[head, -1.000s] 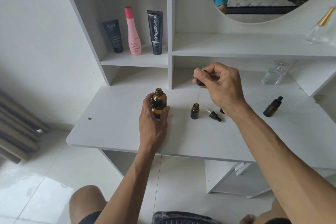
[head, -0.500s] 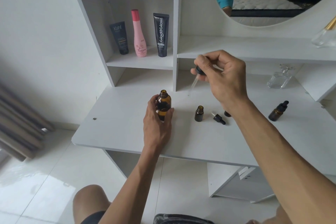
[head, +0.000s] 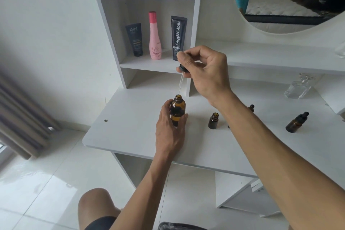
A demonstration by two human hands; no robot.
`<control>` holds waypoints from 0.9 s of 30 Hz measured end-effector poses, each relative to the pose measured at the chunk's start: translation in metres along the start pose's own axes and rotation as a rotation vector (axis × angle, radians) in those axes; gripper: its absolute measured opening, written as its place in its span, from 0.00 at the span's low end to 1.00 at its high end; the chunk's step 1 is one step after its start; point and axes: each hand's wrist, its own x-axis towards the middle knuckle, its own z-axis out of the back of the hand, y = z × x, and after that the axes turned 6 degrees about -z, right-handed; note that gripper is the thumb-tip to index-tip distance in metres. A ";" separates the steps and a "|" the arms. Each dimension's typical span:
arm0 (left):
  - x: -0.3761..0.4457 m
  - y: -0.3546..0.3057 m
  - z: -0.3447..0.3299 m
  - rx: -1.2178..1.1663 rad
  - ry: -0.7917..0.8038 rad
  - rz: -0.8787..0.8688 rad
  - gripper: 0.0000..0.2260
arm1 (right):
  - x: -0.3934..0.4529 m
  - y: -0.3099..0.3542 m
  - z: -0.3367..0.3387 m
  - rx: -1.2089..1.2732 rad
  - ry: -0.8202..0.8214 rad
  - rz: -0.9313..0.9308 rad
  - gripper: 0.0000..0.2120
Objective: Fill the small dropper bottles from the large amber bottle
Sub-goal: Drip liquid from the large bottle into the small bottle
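The large amber bottle stands open and upright on the white desk. My left hand grips its body from the near side. My right hand pinches the black bulb of a glass dropper above it, with the pipette tip just over the bottle's mouth. A small open amber bottle stands to the right of the large one. A capped small dropper bottle stands further right. Another small dropper cap peeks out behind my right forearm.
Shelves behind the desk hold a dark tube, a pink bottle and a black tube. A clear glass perfume bottle sits at the back right. A round mirror hangs above. A curtain hangs at left.
My right hand has carried the dropper leftward from above the small open bottle to above the large bottle's mouth. My left hand has kept its hold on the large bottle.
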 end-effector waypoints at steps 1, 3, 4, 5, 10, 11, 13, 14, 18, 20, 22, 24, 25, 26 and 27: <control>0.000 0.000 0.000 0.003 0.003 -0.001 0.22 | 0.001 -0.002 0.000 -0.015 -0.001 0.002 0.07; 0.001 0.001 0.000 0.012 0.008 -0.007 0.22 | 0.001 -0.005 -0.001 -0.041 0.003 0.004 0.08; 0.001 0.002 0.000 0.014 0.010 -0.009 0.22 | 0.002 -0.007 -0.001 -0.053 0.007 0.002 0.08; 0.001 0.002 0.000 0.014 0.010 -0.011 0.22 | 0.002 -0.008 -0.001 -0.063 0.012 0.001 0.08; 0.000 0.002 0.000 0.027 0.009 -0.017 0.22 | 0.004 -0.013 -0.002 -0.112 0.017 -0.004 0.07; 0.000 0.002 0.000 0.030 0.008 -0.016 0.22 | 0.004 -0.014 -0.002 -0.134 0.016 0.001 0.07; 0.000 0.001 0.000 0.036 0.008 -0.017 0.22 | 0.003 -0.016 -0.003 -0.177 0.026 0.022 0.08; 0.001 0.001 0.000 0.036 0.008 -0.017 0.22 | 0.002 -0.018 -0.004 -0.192 0.035 0.026 0.08; 0.000 0.000 0.000 0.026 0.000 -0.017 0.22 | -0.005 -0.030 -0.005 -0.231 0.065 0.000 0.10; 0.000 -0.001 0.001 0.021 -0.003 -0.012 0.22 | -0.008 -0.037 -0.006 -0.238 0.082 -0.014 0.10; 0.000 -0.001 0.001 0.025 0.000 -0.011 0.22 | -0.011 -0.043 -0.006 -0.249 0.081 -0.034 0.10; 0.000 -0.001 0.001 0.031 0.002 -0.013 0.22 | -0.014 -0.048 -0.007 -0.265 0.067 -0.052 0.10; 0.000 -0.001 0.001 0.032 0.002 -0.013 0.22 | -0.015 -0.050 -0.008 -0.277 0.062 -0.057 0.10; 0.000 -0.001 0.001 0.033 0.000 -0.011 0.23 | -0.016 -0.052 -0.008 -0.288 0.059 -0.059 0.10; 0.000 -0.001 0.001 0.034 -0.001 -0.011 0.23 | -0.017 -0.053 -0.008 -0.295 0.057 -0.060 0.10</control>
